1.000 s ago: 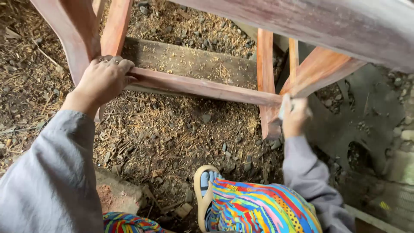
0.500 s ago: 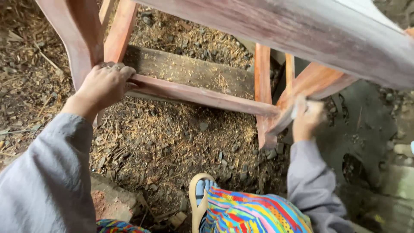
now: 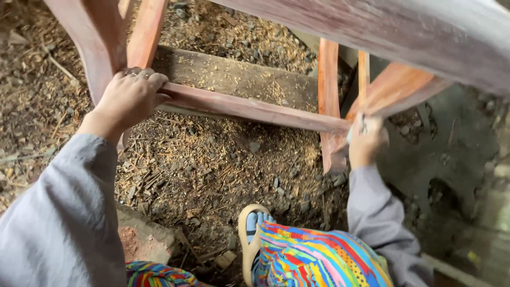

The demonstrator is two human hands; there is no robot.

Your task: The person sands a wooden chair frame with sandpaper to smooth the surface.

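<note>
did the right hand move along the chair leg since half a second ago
Yes. The right hand has slid down the slanted chair leg, back toward the joint with the horizontal rail; the left hand kept its grip there.

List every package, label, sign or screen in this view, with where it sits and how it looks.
None in view: no package, label, sign or screen.
What shows instead is a reddish wooden furniture frame over sawdust-strewn ground.
The left hand grips the frame's rail.
The right hand presses a small pale pad, blurred, against a slanted leg.
</note>
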